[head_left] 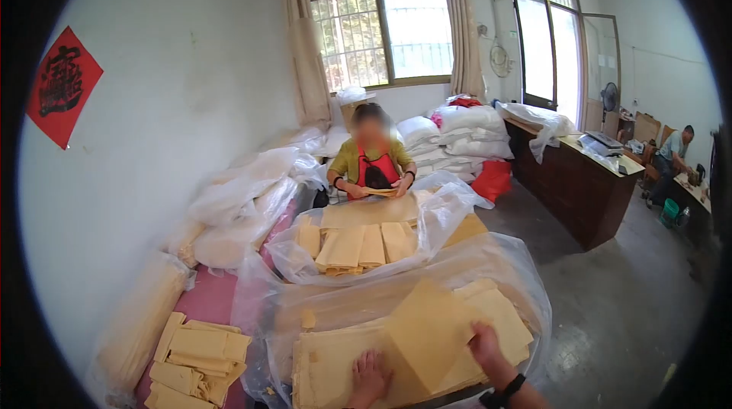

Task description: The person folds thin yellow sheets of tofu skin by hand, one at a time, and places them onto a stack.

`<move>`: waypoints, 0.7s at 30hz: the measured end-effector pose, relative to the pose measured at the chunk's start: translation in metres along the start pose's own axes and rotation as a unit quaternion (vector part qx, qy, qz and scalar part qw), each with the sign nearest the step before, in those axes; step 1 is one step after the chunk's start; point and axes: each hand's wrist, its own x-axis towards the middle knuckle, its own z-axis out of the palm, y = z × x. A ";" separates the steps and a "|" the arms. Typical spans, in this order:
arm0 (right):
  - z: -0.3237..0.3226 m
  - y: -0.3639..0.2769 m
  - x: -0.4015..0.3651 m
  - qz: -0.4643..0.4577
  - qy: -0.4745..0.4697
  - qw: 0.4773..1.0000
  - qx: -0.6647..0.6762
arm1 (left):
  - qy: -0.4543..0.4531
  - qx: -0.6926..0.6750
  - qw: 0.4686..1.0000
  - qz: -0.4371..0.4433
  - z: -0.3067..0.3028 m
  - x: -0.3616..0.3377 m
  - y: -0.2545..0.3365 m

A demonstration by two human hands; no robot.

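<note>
Lying flat with fingers spread, my left hand (371, 377) presses on a stack of thin tan sheets (328, 363). My right hand (485, 345), with a dark band on the wrist, pinches the edge of a single tan sheet (428, 333). That sheet is lifted at an angle over the stack, one corner pointing away from me. More sheets (499, 314) lie beneath it on the right. Clear plastic film (358, 298) surrounds the stack and is folded back along its far side.
Folded tan bundles (202, 356) lie at left beside a plastic-wrapped roll (141, 325). Across the table a person (374, 157) holds a folded sheet behind more bundles (351, 245). White sacks (465, 138) and a brown desk (572, 188) stand beyond. Another person (672, 153) sits far right.
</note>
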 end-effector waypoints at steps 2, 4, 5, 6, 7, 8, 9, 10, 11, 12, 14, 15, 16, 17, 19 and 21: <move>0.017 -0.063 -0.001 -0.068 -0.001 0.989 0.133 | 0.013 -0.002 1.000 0.000 -0.010 0.004 0.003; 0.032 -0.128 -0.006 -0.126 0.003 0.979 0.158 | -0.012 -0.029 0.999 -0.019 -0.019 0.003 0.007; -0.005 -0.144 0.019 -0.218 -0.028 0.967 0.132 | -0.017 -0.035 0.999 -0.015 -0.011 0.004 0.005; -0.021 -0.174 0.027 -0.279 -0.116 0.946 0.114 | -0.002 -0.011 1.000 -0.014 0.006 0.006 -0.001; -0.008 -0.208 0.019 -0.257 -0.032 0.957 0.128 | 0.007 0.013 1.000 -0.014 0.021 -0.001 -0.008; -0.005 -0.238 0.009 -0.281 -0.123 0.947 0.099 | -0.017 0.005 1.000 -0.009 0.029 -0.011 -0.014; -0.014 -0.260 0.010 -0.295 -0.042 0.949 0.102 | 0.017 0.047 0.999 0.008 0.031 -0.010 -0.018; -0.013 -0.278 0.002 -0.310 -0.041 0.946 0.087 | 0.064 0.086 0.994 0.033 0.034 -0.003 -0.018; -0.015 -0.291 -0.005 -0.316 -0.024 0.944 0.095 | 0.063 0.074 0.994 0.053 0.037 0.000 -0.019; -0.017 -0.296 -0.010 -0.330 -0.020 0.939 0.096 | 0.057 0.068 0.995 0.042 0.038 0.000 -0.021; -0.024 -0.295 -0.007 -0.350 -0.013 0.932 0.097 | 0.043 0.064 0.997 0.020 0.049 0.001 -0.028; -0.029 -0.290 -0.001 -0.360 0.007 0.927 0.104 | 0.045 0.062 0.997 0.027 0.051 0.004 -0.029; -0.030 -0.286 0.001 -0.367 0.026 0.923 0.110 | 0.039 0.058 0.997 0.026 0.051 0.004 -0.030; -0.032 -0.286 0.003 -0.367 0.027 0.923 0.110 | 0.032 0.055 0.998 0.022 0.052 0.002 -0.031; -0.031 -0.274 0.009 -0.340 0.013 0.933 0.120 | -0.018 0.041 0.999 0.015 0.029 0.014 -0.016; -0.016 -0.274 0.007 -0.366 -0.056 0.926 0.068 | -0.056 0.011 0.998 0.039 -0.006 0.028 0.014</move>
